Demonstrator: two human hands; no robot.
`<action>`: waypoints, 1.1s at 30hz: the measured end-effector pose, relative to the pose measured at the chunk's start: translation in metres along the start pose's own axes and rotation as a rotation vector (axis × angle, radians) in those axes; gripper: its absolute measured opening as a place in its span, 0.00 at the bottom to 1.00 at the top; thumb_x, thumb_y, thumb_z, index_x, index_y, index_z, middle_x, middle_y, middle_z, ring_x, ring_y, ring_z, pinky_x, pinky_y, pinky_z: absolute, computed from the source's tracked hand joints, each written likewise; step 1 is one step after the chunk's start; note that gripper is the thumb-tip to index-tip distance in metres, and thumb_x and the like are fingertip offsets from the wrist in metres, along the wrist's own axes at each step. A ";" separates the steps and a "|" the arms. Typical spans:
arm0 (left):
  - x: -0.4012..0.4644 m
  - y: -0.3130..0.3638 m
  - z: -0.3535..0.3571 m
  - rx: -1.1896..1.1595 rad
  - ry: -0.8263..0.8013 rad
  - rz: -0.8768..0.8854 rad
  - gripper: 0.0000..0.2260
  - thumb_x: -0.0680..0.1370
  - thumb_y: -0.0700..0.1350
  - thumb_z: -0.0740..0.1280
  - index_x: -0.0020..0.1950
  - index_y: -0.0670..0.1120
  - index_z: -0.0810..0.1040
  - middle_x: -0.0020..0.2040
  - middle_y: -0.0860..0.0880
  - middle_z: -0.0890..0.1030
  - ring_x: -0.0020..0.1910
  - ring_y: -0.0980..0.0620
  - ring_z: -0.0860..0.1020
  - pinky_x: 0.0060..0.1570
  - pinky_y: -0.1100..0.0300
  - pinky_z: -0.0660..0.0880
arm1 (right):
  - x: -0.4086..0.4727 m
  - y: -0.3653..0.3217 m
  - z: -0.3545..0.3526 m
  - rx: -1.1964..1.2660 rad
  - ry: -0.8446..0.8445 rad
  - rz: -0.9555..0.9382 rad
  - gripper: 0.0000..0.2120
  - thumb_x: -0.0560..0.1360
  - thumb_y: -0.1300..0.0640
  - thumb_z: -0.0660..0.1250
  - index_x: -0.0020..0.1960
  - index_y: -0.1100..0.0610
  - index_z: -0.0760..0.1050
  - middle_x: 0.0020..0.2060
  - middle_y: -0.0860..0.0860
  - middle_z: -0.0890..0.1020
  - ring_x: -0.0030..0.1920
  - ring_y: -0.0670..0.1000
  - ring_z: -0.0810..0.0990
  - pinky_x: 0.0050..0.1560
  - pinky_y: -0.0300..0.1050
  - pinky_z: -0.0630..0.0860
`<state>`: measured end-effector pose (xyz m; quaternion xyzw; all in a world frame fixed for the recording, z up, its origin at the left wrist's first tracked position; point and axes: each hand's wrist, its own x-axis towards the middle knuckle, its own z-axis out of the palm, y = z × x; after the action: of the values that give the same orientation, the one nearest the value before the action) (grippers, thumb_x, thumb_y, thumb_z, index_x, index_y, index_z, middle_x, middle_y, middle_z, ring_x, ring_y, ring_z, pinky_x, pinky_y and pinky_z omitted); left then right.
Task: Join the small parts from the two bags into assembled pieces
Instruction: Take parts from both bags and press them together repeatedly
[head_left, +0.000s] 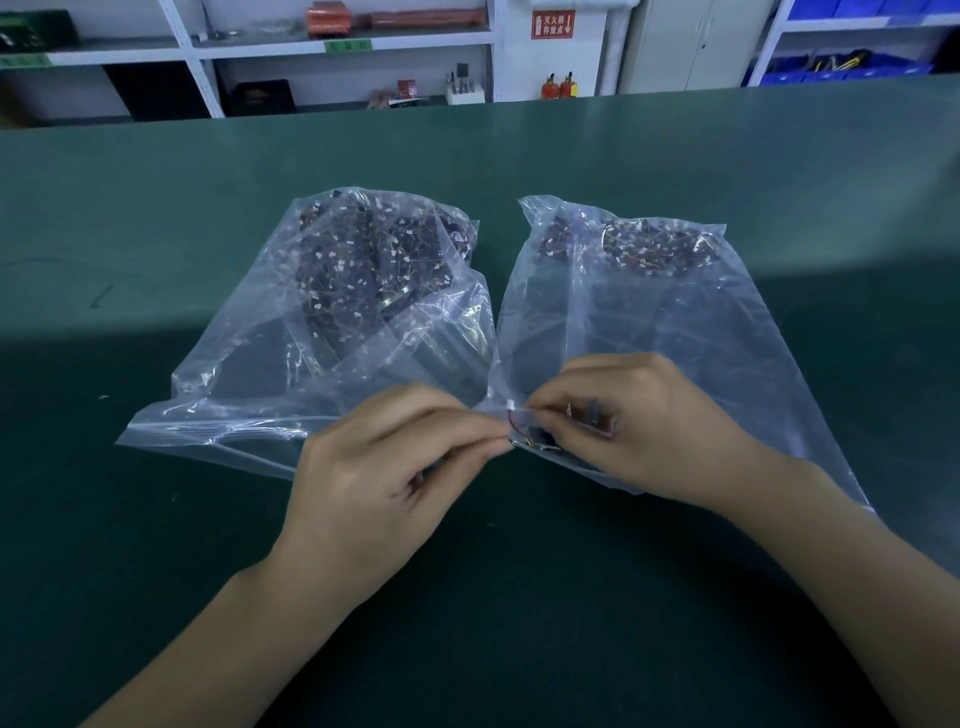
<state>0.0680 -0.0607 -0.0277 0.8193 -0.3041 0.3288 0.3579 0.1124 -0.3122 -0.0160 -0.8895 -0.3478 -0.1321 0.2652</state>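
Observation:
Two clear plastic bags lie side by side on the green table (156, 519). The left bag (332, 322) and the right bag (654, 322) each hold several small dark parts with thin wires and white connectors, heaped at their far ends. In front of the bag mouths, my left hand (384, 467) and my right hand (639, 431) meet fingertip to fingertip. Between them is a small wired part (517, 423) with a white connector and red and dark wires. Both hands pinch it. A dark piece under my right fingers is partly hidden.
The table's far edge (467, 111) runs in front of white shelving (343, 47) with boxes and tools. Blue bins (852, 67) stand at the back right. Two red extinguishers (558, 85) stand below a red sign.

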 end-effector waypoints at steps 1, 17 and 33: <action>-0.001 -0.001 0.002 0.014 -0.011 0.010 0.05 0.82 0.44 0.75 0.52 0.45 0.90 0.46 0.52 0.84 0.39 0.57 0.79 0.40 0.62 0.75 | 0.000 0.001 0.000 0.001 0.017 0.002 0.03 0.80 0.57 0.74 0.51 0.52 0.86 0.39 0.44 0.82 0.37 0.46 0.79 0.40 0.46 0.78; 0.014 0.000 0.020 0.608 -0.303 0.218 0.06 0.82 0.49 0.72 0.46 0.53 0.86 0.28 0.52 0.76 0.25 0.49 0.76 0.22 0.58 0.69 | 0.002 0.001 -0.001 0.095 0.122 -0.004 0.05 0.83 0.58 0.71 0.55 0.54 0.86 0.42 0.46 0.83 0.39 0.49 0.81 0.42 0.47 0.78; 0.006 -0.005 -0.016 0.455 -0.296 0.026 0.22 0.84 0.60 0.61 0.34 0.52 0.62 0.25 0.53 0.71 0.24 0.45 0.73 0.28 0.59 0.66 | -0.003 -0.011 0.002 -0.029 0.009 0.032 0.04 0.79 0.51 0.73 0.53 0.46 0.84 0.41 0.41 0.80 0.38 0.43 0.79 0.38 0.47 0.79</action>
<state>0.0704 -0.0468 -0.0169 0.9139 -0.2819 0.2697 0.1122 0.1026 -0.3061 -0.0150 -0.8982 -0.3304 -0.1368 0.2557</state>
